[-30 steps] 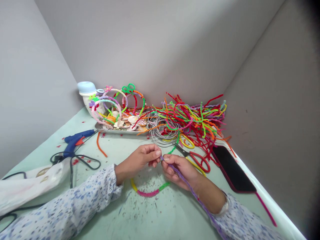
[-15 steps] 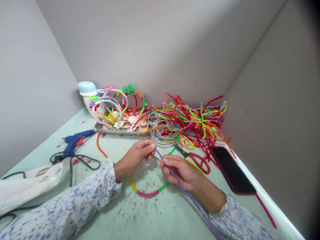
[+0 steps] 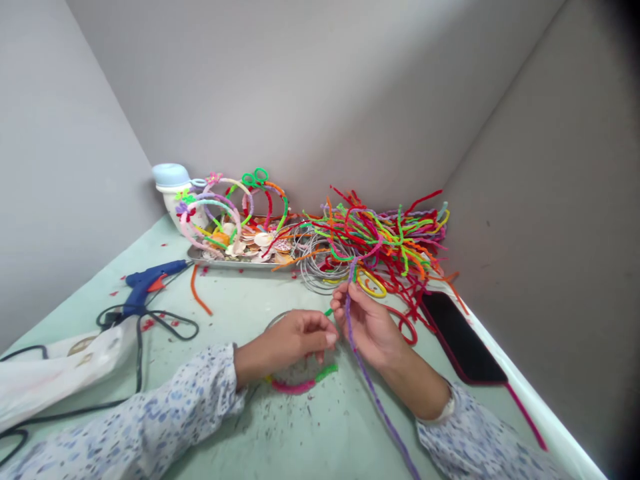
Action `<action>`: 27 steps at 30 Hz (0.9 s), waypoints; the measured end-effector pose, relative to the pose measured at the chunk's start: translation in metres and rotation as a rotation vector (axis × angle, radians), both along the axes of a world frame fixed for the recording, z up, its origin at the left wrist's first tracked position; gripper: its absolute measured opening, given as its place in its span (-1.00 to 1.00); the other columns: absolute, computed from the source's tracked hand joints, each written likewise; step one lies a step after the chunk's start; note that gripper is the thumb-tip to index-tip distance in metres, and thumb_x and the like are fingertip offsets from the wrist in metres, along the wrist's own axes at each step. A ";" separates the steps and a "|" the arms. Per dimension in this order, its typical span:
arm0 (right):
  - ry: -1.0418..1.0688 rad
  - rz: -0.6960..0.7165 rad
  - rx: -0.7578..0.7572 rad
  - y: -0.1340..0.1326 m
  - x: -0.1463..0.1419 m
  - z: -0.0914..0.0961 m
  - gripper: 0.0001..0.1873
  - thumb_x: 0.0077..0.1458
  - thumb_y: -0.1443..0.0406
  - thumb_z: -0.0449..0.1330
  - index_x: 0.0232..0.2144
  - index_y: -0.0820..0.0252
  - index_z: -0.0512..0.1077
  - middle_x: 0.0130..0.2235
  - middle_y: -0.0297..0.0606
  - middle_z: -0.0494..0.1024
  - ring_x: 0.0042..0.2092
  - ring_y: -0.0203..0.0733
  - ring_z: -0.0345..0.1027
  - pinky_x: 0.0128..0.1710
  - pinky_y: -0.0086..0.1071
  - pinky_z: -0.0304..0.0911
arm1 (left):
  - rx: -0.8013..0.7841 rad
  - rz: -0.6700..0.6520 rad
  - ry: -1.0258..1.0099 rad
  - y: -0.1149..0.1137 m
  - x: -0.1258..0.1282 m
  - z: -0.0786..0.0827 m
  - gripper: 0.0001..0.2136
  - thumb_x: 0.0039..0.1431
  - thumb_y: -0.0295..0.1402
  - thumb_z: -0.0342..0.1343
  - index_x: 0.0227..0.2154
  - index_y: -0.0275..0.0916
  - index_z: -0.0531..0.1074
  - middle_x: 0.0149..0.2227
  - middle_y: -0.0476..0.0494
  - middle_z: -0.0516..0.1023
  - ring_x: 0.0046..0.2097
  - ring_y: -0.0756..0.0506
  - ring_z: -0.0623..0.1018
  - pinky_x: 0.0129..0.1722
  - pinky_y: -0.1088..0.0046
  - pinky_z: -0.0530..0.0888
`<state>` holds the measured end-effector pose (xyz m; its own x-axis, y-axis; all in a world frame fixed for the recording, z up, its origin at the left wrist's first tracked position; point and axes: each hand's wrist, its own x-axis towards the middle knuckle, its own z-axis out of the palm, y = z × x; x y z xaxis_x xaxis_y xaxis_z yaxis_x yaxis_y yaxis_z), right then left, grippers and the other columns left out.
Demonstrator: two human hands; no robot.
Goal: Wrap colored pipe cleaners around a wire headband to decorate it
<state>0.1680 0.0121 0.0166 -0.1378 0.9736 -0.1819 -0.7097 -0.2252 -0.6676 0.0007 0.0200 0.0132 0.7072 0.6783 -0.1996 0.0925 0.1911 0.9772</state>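
My right hand (image 3: pixel 371 325) pinches a long purple pipe cleaner (image 3: pixel 369 381) near its upper end; the rest trails down past my wrist toward the bottom edge. My left hand (image 3: pixel 290 340) is closed, fingertips pinched on a thin wire ring (image 3: pixel 277 319) partly wrapped in yellow, pink and green pipe cleaner (image 3: pixel 299 385). The ring lies on the pale green table (image 3: pixel 240 303) under that hand. The two hands sit close together, fingertips almost touching.
A heap of coloured pipe cleaners (image 3: pixel 385 243) and bare wire rings (image 3: pixel 320 270) lies at the back. A metal tray (image 3: pixel 235 261) holds shells and wrapped hoops. Red-handled scissors (image 3: pixel 405 327), a dark phone (image 3: pixel 457 327) and a blue glue gun (image 3: pixel 147 280) with its cable lie around.
My right hand rose and moved back toward the pile, drawing the purple pipe cleaner up. My left hand dropped lower and to the right onto the ring.
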 end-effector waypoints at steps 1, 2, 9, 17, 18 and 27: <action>-0.014 -0.027 0.021 0.000 -0.002 0.000 -0.82 -0.10 0.23 0.38 -0.44 0.20 0.51 -0.41 -0.36 0.48 -0.37 -0.37 0.36 -0.40 -0.59 0.33 | -0.025 -0.024 0.003 -0.006 0.003 -0.002 -0.74 0.06 -0.19 0.18 -0.36 -0.31 0.40 -0.45 0.00 0.41 -0.51 0.07 0.37 -0.47 0.54 0.29; -0.029 -0.046 0.036 -0.001 -0.004 0.000 -0.83 -0.09 0.23 0.38 -0.45 0.19 0.51 -0.40 -0.36 0.48 -0.34 -0.36 0.36 -0.37 -0.57 0.33 | -0.044 -0.034 0.005 -0.011 0.006 -0.003 -0.74 0.06 -0.18 0.18 -0.35 -0.31 0.39 -0.47 0.02 0.40 -0.50 0.06 0.37 -0.45 0.52 0.32; -0.101 -0.071 0.129 -0.010 -0.016 -0.001 -0.85 0.01 0.21 0.32 -0.42 0.17 0.51 -0.37 -0.35 0.45 -0.30 -0.33 0.33 -0.28 -0.49 0.27 | 0.097 0.037 0.102 -0.028 0.015 -0.006 -0.75 0.06 -0.18 0.16 -0.47 -0.28 0.33 -0.57 0.08 0.31 -0.53 0.06 0.33 -0.51 0.55 0.28; -0.397 0.070 0.213 -0.010 -0.008 -0.008 -0.79 0.07 0.15 0.25 -0.30 0.15 0.52 -0.34 -0.30 0.50 -0.30 -0.23 0.35 -0.30 -0.37 0.23 | 0.073 0.174 0.009 -0.009 0.009 -0.002 -0.76 0.07 -0.21 0.13 -0.53 -0.29 0.34 -0.57 0.05 0.37 -0.60 0.10 0.32 -0.56 0.57 0.21; -0.478 0.079 0.236 -0.010 -0.007 -0.009 -0.80 0.07 0.16 0.25 -0.31 0.14 0.51 -0.35 -0.32 0.50 -0.32 -0.24 0.34 -0.29 -0.37 0.22 | 0.076 0.185 0.008 -0.006 0.008 -0.001 -0.76 0.07 -0.21 0.12 -0.52 -0.30 0.35 -0.57 0.05 0.38 -0.60 0.10 0.32 -0.57 0.57 0.20; -0.600 -0.023 0.176 0.000 -0.001 -0.023 -0.79 0.04 0.14 0.26 -0.41 0.17 0.46 -0.47 -0.41 0.39 -0.46 -0.34 0.19 -0.43 -0.44 0.10 | 0.080 0.257 0.020 0.006 0.000 0.000 -0.85 0.09 -0.31 0.07 -0.46 -0.31 0.36 -0.53 0.03 0.41 -0.60 0.11 0.32 -0.59 0.57 0.17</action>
